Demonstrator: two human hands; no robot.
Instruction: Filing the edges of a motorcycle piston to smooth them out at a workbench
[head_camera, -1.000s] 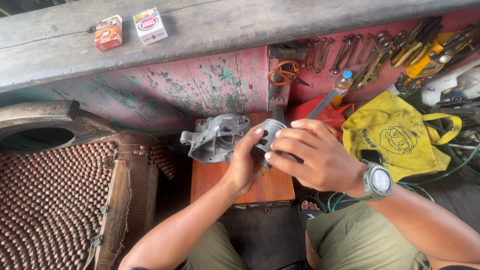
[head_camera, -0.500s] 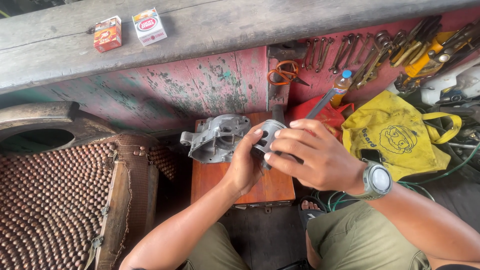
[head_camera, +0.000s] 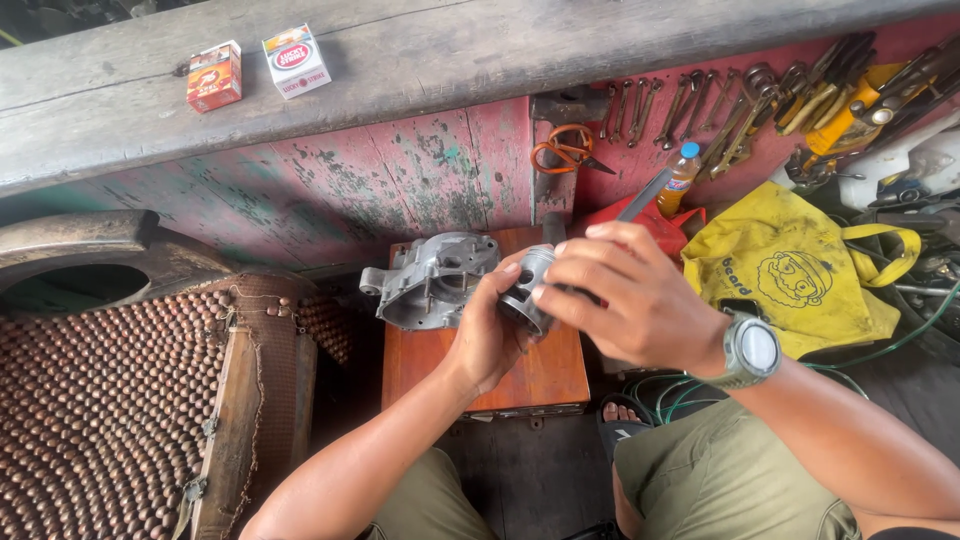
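My left hand (head_camera: 487, 335) grips a small round grey metal piston-like part (head_camera: 527, 290) from below, above a small orange wooden stool (head_camera: 520, 375). My right hand (head_camera: 630, 295), with a watch on its wrist, covers the part from the right, its fingertips on the part's rim; whatever it may hold under the fingers is hidden. A grey cast-metal engine casing (head_camera: 432, 280) lies on the stool just left of both hands.
A yellow bag (head_camera: 795, 275) lies right of the stool, a red container (head_camera: 655, 222) behind it. Wrenches (head_camera: 720, 110) and orange scissors (head_camera: 565, 150) hang on the red wall. Two small boxes (head_camera: 255, 65) sit on the wooden ledge. A beaded seat (head_camera: 90, 410) is at left.
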